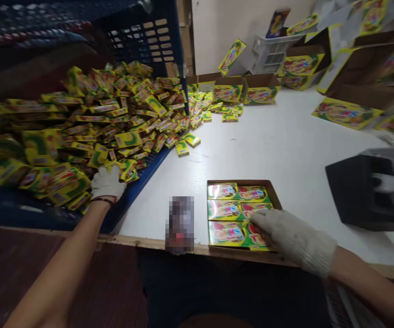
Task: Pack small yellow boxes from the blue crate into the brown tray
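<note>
My left hand (107, 184), in a white knit glove, reaches into a heap of small yellow-green packets (128, 139) inside a blue plastic crate (142, 182). Its fingertips touch the packets at the near edge and look slightly apart; I see nothing held. In a matching glove, my right hand (290, 234) rests over the right side of a shallow carton (274, 193) at the table's front edge. Its fingers lie on the packets (226, 209) inside, which sit flat in two columns, and cover part of the right column. Some of its fingers are hidden behind the hand.
Left of the carton, a pixelated object (179, 223) lies at the table edge. Loose packets (182, 147) spill beside the crate on the white table (251, 141). Printed cartons (261, 89) stand at the back, larger open ones (347, 111) at right, with a black holder (354, 191) nearer.
</note>
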Demonstrator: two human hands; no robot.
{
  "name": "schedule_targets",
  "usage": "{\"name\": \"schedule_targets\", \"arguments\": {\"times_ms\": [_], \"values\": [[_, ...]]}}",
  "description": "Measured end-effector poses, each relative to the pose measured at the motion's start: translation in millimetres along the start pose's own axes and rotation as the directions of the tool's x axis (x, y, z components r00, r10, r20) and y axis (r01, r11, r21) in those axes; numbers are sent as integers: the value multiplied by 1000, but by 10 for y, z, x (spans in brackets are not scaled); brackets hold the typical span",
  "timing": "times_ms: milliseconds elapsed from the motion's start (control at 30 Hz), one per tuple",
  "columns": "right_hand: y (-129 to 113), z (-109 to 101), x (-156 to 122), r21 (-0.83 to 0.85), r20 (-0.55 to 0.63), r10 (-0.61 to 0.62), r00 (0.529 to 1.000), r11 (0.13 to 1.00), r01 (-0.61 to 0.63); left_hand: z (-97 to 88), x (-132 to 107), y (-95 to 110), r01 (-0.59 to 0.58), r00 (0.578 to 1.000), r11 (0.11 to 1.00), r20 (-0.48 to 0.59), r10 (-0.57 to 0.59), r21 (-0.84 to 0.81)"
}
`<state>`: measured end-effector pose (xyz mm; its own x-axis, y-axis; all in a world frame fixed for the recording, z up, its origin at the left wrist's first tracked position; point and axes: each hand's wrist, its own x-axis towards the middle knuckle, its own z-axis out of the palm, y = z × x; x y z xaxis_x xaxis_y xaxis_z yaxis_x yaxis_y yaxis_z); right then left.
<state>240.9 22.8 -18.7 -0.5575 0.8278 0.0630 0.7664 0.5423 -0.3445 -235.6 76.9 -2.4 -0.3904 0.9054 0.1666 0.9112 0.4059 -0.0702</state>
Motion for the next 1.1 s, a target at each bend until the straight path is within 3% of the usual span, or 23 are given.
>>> {"name": "schedule_targets", "arguments": {"times_ms": [67, 233, 333, 367, 433, 533, 600, 667, 733, 800, 867, 900, 967, 1000, 1100], "values": [[-143, 58, -10, -95, 129, -4, 992, 995, 16, 15, 32, -23, -1, 999, 994, -36, -3, -110], [-218, 153, 2, -153, 122, 25, 992, 988, -6, -17, 29, 259, 33, 988, 950, -131, -77, -310], [-162, 78, 61, -87, 168, 37, 985, 996, -23, -57, -235, 651, -118, 985, 830, -169, 30, -545], [-158, 31, 96, -24, 154, 68, 986, 998, -65, -71, -375, 813, -222, 974, 730, -186, 131, -647], [-190, -75, 184, 190, 63, 176, 982, 964, -185, -97, -693, 1158, -419, 908, 583, -300, 293, -696], [-308, -206, 329, 587, -56, 308, 950, 780, -218, -136, -1116, 1646, -712, 698, 432, -493, 520, -553], [-365, -254, 402, 715, -65, 279, 958, 682, -150, -165, -1291, 1889, -819, 568, 331, -575, 589, -469], [-358, -294, 431, 726, -51, 233, 971, 676, -124, -198, -1374, 2035, -848, 508, 232, -604, 614, -477], [-291, -357, 412, 662, -73, 254, 964, 736, -144, -232, -1386, 2086, -806, 549, 190, -586, 596, -561], [-214, -451, 365, 498, -165, 322, 932, 843, -203, -267, -1357, 2069, -710, 659, 231, -512, 551, -665], [-185, -540, 321, 193, -253, 323, 912, 940, -280, -303, -1320, 2032, -605, 749, 300, -400, 528, -737], [-199, -564, 308, 15, -255, 291, 922, 955, -297, -321, -1310, 2018, -575, 765, 322, -355, 538, -752], [-271, -553, 295, -246, -154, 221, 963, 935, -254, -353, -1328, 2009, -565, 758, 348, -303, 578, -748], [-313, -520, 291, -296, -66, 191, 979, 933, -202, -366, -1359, 2011, -585, 736, 362, -288, 613, -726], [-341, -382, 273, -202, 172, 127, 977, 975, -91, -378, -1516, 2011, -713, 590, 358, -240, 771, -603]]}}
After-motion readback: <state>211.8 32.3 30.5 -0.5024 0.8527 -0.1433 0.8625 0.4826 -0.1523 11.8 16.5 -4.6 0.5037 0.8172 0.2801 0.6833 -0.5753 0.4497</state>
